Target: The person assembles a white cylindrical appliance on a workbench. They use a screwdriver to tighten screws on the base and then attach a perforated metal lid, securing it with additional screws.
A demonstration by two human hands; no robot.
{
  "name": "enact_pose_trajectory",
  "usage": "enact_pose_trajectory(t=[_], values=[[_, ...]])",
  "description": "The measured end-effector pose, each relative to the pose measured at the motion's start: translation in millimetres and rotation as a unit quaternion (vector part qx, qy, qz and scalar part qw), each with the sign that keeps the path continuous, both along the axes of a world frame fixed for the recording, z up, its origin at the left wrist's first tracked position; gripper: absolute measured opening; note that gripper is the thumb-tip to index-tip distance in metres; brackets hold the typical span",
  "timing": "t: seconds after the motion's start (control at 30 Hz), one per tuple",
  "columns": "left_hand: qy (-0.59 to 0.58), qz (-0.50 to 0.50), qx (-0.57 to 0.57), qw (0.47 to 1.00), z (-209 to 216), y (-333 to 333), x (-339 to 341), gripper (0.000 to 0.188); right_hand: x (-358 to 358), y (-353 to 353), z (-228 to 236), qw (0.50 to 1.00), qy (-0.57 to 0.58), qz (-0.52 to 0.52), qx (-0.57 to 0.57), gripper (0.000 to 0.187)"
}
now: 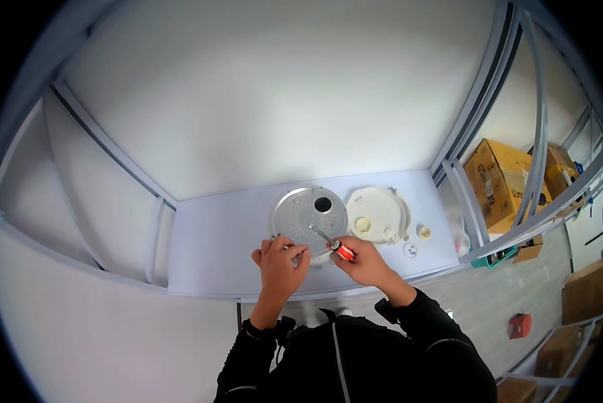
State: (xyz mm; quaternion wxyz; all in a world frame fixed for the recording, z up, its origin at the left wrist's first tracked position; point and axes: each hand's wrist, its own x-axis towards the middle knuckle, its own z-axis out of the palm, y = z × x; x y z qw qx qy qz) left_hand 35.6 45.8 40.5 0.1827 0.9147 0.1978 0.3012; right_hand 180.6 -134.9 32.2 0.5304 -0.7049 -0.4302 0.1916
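Nearest are the person's black sleeves [442, 329], and past the cuffs both bare hands reach over the near side of a long white tabletop [217, 232]. The left hand [282, 263] is half curled at the near-left rim of a round, silver-grey metal disc with a dotted face [298, 213], thumb and forefinger close together; whether they pinch something small I cannot tell. The right hand [365, 260] is closed around the handle of a screwdriver with a red and pale grip and a slim metal shaft [343, 251], which slants up and leftward over the disc; whether its tip touches the metal is unclear. The screwdriver should be stiff and fairly light, best gripped around the thick handle. The disc lies flat and looks rigid, probably smooth enough to slip under fingertips, so its outer rim seems the surest hold, away from the round black patch [323, 204] toward its far side. Just right of it sits a shallow, round cream plastic housing [384, 209], likely light and somewhat brittle at its edge tabs, better lifted by opposite sides of the wall. Further right are a small clear round dish [410, 250] and a small cream ring-shaped part [423, 232]. Beyond the tabletop rises a plain white wall panel [274, 94].
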Motion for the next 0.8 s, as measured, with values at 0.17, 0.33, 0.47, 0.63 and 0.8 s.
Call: enact_pose_trajectory(t=[0.17,0.33,0.47,0.63,0.8], values=[[0.064,0.052,-0.057,0.995,10.2,-5.1,2.3,0.009,7.5,-1.1,0.2,0.999,0.011,0.028,-0.021,0.029],[0.113,0.093,-0.115,0.983,22.9,-7.6,10.6,0.011,16.9,-1.6,-9.0,0.998,0.018,0.053,0.013,0.030],[0.111,0.086,-0.076,0.987,22.2,-10.0,9.7,0.011,20.0,1.3,-15.3,0.996,0.021,0.071,0.046,0.032],[0.085,0.065,-0.027,0.994,14.2,-18.6,13.3,0.009,26.3,-5.3,-5.4,0.993,0.042,0.106,-0.009,0.036],[-0.010,0.043,-0.095,0.995,7.7,-28.4,20.4,0.011,34.7,-6.1,-9.4,0.990,0.032,0.138,-0.001,0.040]])
